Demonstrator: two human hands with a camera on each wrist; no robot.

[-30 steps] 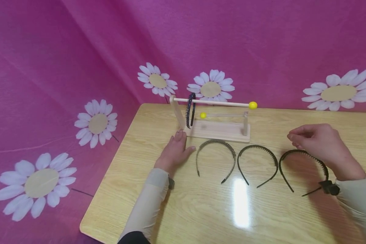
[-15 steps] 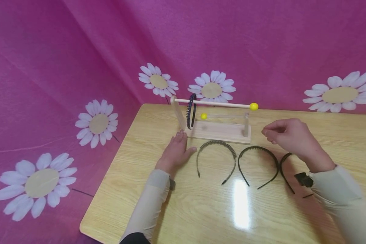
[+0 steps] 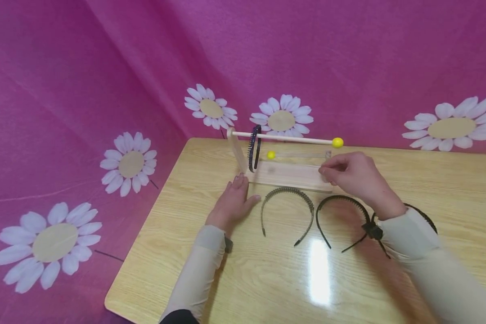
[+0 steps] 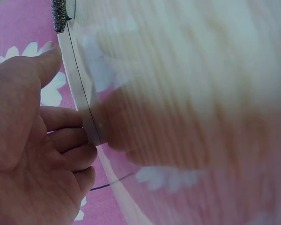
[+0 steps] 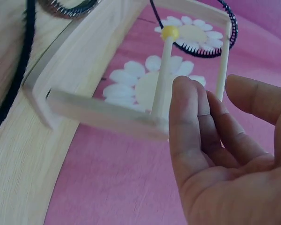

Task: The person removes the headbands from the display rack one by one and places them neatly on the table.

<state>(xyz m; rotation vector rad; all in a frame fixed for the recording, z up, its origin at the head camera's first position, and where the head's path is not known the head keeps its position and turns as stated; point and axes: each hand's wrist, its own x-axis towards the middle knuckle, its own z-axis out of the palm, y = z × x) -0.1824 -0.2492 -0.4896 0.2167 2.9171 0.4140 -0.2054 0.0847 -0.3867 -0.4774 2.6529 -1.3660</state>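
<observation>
A wooden stand [image 3: 285,174] carries two rods with yellow ball ends. On its upper rod [image 3: 299,138] hangs a dark toothed headband [image 3: 251,153], near the left post. My left hand [image 3: 231,202] lies on the table, fingertips touching the base's left end; in the left wrist view its fingers meet the base edge [image 4: 88,117]. My right hand [image 3: 356,177] is at the stand's right end, partly covering the right post. In the right wrist view, its fingers [image 5: 185,117] are loosely bent, thumb apart, nothing between them.
In front of the stand lie a greyish headband [image 3: 287,190], a black headband [image 3: 318,225] and another black headband [image 3: 425,215], the last partly hidden by my right wrist. A pink cloth [image 3: 348,58] with daisies hangs behind and left of the wooden table [image 3: 267,283].
My right hand has moved left, from above the rightmost headband to the stand's right post. My left hand stays put, and the headbands have not moved.
</observation>
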